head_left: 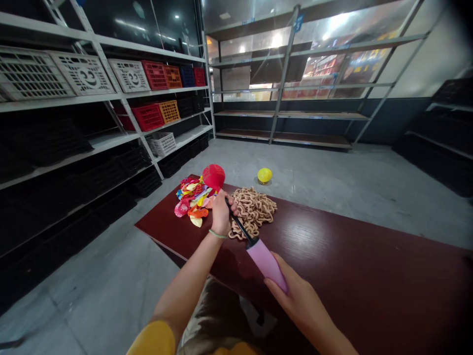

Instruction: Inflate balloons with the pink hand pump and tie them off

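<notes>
Pink hand pump (268, 266) over the dark red table (332, 246), in the grasp of the right hand (297, 291), with black front end inside the closed left hand (221, 214). Just beyond, a red balloon (213, 176); on both sides, limp colourful balloons (197, 212) and heaped beige strands (258, 209); farther, a yellow balloon (264, 174).

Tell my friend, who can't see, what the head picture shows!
A left hand and right hand hold a pink pump, a red balloon at the left hand. Limp coloured balloons and tan strands lie on the table; a yellow balloon is beyond it.
</notes>
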`<state>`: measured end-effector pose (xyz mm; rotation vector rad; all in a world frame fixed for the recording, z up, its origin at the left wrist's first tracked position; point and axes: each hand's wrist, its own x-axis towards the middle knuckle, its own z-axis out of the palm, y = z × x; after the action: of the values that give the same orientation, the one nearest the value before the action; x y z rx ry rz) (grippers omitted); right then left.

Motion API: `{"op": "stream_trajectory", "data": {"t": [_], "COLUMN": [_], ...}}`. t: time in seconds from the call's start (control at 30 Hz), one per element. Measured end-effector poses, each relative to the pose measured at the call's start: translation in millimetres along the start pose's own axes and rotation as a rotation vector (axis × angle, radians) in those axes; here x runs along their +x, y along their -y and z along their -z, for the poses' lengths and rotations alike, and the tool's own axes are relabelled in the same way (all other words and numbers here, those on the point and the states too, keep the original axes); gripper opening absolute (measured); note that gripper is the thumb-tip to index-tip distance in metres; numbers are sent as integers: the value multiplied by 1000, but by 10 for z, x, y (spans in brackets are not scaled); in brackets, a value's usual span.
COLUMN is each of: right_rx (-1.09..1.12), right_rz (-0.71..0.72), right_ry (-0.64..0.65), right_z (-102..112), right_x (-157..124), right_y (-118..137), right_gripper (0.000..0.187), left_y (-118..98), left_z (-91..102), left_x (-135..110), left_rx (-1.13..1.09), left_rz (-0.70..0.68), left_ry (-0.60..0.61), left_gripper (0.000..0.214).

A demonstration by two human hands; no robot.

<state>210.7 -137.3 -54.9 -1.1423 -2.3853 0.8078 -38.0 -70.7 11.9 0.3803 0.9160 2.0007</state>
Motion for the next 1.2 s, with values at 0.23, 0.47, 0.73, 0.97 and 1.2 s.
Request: {"op": "stream_trajectory", "data": {"t": [0.23, 0.47, 0.73, 0.97, 1.2], "right_rx": [-36, 46, 150, 74, 112], "right_rz": [-29, -134, -74, -63, -119], "right_ry": [-32, 3, 43, 45, 83], "right_z": [136, 104, 19, 86, 47], "right_x": [-264, 236, 170, -187, 185], "right_y": [-172, 194, 217, -42, 236], "right_gripper": [53, 49, 52, 53, 50], "left_y": [-85, 268, 57, -242, 6], "left_z": [20, -44, 71, 176, 121], "left_x": [251, -106, 37, 300, 94], "left_rx": [-56, -38, 18, -32, -40], "left_rz": [-2, 43, 35, 9, 1], "left_ry": [-2, 59, 29, -10, 31], "left_gripper": [24, 27, 26, 26, 22]}}
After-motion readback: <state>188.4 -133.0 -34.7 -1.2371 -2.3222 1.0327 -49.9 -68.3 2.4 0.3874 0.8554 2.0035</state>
